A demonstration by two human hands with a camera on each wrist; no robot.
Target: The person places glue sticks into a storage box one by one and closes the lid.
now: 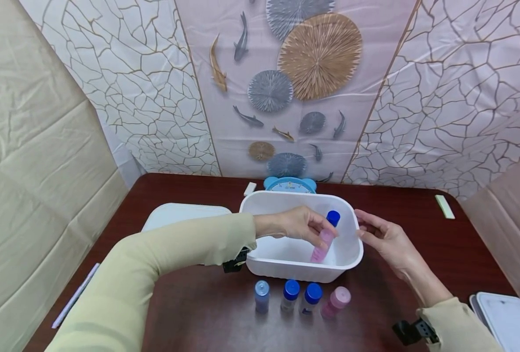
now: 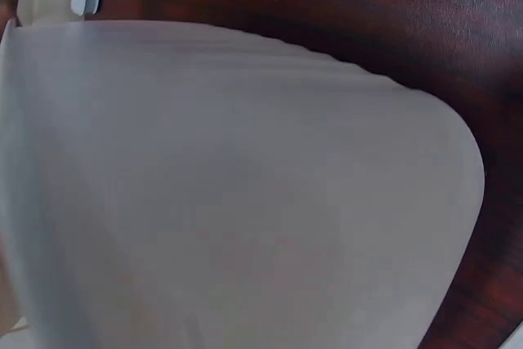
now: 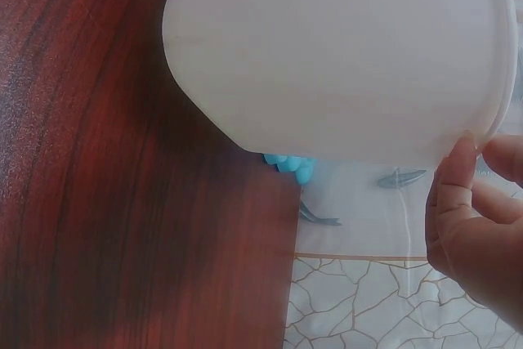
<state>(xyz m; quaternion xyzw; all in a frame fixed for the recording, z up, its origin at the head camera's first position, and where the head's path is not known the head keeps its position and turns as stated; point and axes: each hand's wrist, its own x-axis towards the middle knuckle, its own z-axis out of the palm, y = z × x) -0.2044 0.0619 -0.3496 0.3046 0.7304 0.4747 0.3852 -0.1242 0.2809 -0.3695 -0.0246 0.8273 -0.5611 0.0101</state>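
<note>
A white plastic bin (image 1: 286,271) stands on the table. My left hand (image 1: 297,226) reaches into it over the left side and pinches a pink small bottle (image 1: 323,247) near its top. The bottle leans, its lower end near the bin's floor. Behind it a blue-capped bottle (image 1: 333,217) stands inside the bin, partly hidden by my fingers. At the bin's right end my right hand (image 1: 387,242) pinches the rim, as the right wrist view also shows at the bin wall (image 3: 327,55). In the left wrist view the bin's outer wall (image 2: 245,185) fills most of the picture.
In front of the bin stand a light blue bottle (image 1: 262,296), two blue-capped bottles (image 1: 291,291) and a pink bottle (image 1: 335,300). A white lid (image 1: 181,212) lies left, partly under my arm. A blue dial scale (image 1: 290,185) is behind the bin; white-edged trays (image 1: 508,318) lie at right.
</note>
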